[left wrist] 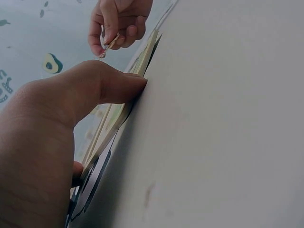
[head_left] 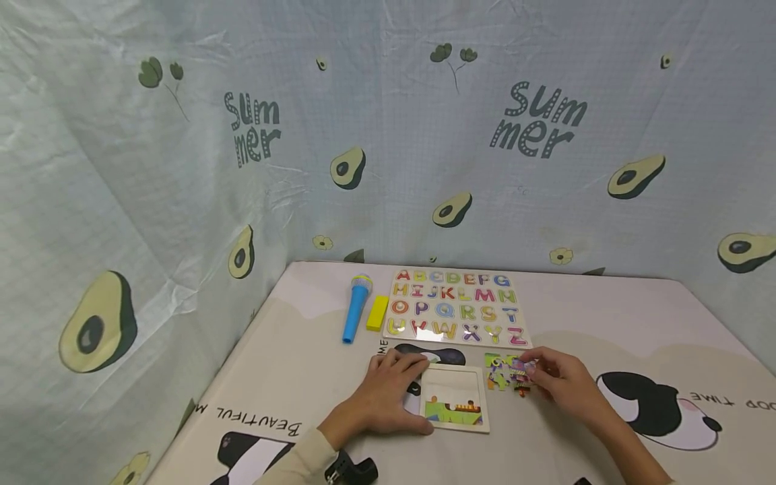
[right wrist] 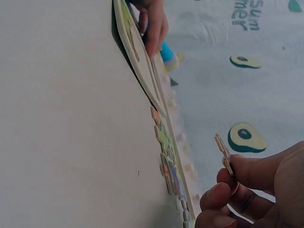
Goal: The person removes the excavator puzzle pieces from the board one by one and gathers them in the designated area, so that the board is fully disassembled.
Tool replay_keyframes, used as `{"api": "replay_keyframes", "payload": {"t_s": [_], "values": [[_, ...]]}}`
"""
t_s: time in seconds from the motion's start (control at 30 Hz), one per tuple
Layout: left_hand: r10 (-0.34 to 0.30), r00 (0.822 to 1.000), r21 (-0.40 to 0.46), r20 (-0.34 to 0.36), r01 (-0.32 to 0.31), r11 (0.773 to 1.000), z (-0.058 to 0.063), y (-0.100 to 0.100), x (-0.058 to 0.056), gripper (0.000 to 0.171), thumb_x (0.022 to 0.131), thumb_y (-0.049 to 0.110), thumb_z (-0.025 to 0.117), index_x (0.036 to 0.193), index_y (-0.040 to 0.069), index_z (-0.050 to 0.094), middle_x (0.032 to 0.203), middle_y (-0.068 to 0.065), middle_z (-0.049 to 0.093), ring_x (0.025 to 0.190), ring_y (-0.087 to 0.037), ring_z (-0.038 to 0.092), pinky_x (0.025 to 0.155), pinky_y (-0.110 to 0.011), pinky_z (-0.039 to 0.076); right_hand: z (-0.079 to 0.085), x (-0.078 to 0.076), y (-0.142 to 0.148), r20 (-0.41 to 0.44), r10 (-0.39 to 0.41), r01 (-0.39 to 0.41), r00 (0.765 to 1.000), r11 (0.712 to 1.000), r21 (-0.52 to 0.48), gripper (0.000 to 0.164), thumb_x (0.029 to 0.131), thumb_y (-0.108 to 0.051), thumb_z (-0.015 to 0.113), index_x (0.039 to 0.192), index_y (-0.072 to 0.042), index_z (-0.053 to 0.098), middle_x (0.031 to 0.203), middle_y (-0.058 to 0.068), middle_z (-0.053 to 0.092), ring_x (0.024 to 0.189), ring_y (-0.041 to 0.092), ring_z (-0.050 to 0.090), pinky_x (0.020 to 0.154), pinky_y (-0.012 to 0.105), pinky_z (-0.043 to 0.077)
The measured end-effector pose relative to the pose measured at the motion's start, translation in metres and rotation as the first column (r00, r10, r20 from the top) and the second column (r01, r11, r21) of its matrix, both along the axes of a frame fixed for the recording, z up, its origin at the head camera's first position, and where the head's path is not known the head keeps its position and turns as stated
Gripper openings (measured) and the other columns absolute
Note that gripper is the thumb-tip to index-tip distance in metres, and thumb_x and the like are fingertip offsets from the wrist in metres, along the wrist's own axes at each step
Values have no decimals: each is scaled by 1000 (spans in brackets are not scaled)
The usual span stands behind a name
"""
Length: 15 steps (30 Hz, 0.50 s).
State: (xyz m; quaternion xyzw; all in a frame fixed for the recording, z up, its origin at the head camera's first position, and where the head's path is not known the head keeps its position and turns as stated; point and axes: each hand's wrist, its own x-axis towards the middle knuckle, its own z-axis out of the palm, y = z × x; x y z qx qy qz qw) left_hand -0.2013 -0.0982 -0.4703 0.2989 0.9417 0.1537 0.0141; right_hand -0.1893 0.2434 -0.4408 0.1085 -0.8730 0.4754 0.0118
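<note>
Head view shows the work best; how far is it now?

I judge it is at an early stage. Inside the wooden tray (head_left: 448, 382), which lies just beside the left hand (head_left: 388, 397), coloured pieces (head_left: 453, 412) cover only the strip next to the left thumb. The remaining part is bare.

And what are the 2 hands doing?

The left hand grips the tray at its edge, thumb on the near side, fingers at the far corner. The right hand (head_left: 560, 380) pinches 1 puzzle piece (right wrist: 222, 148), raised off the worktop (head_left: 527, 451).

What is left, then?

That held piece, and also the loose pieces (head_left: 498, 374) between the tray and the right hand, partly covered by its fingers. I cannot tell their exact number.
</note>
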Motion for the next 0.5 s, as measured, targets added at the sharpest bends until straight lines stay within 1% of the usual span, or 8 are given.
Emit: {"api": "replay_keyframes", "payload": {"t_s": [0.17, 0.3, 0.4, 0.5], "values": [[2, 1000, -3, 12, -2, 1000, 0, 0, 0, 100, 71, 78, 66, 154, 27, 45, 155, 8, 43, 124, -16, 39, 103, -50, 32, -2, 0, 8, 14, -42, 42, 999, 999, 18, 15, 99, -7, 62, 112, -1, 68, 67, 6, 54, 55, 14, 51, 50, 28, 44], [1, 1000, -3, 8, -1, 1000, -1, 0, 0, 100, 71, 78, 66, 154, 27, 45, 155, 9, 43, 124, -16, 39, 103, -50, 32, -3, 0, 13, 51, -67, 65, 996, 997, 43, 18, 99, -7, 63, 114, 0, 68, 70, 7, 55, 56, 15, 52, 51, 27, 44], [0, 1000, -4, 4, 0, 1000, -1, 0, 0, 100, 71, 79, 66, 154, 27, 44, 155, 9, 43, 124, -16, 39, 104, -51, 31, -4, 1, 18, 79, -82, 76, 994, 994, 74, 21, 99, -9, 62, 117, 0, 69, 71, 7, 55, 58, 16, 52, 53, 27, 43], [1, 1000, -3, 5, -1, 1000, -1, 0, 0, 100, 71, 79, 66, 154, 27, 45, 155, 9, 43, 125, -17, 39, 104, -51, 31, -7, 0, 23, 89, -84, 75, 992, 992, 101, 21, 99, -10, 63, 117, -1, 70, 72, 6, 55, 57, 14, 51, 54, 27, 43]]}}
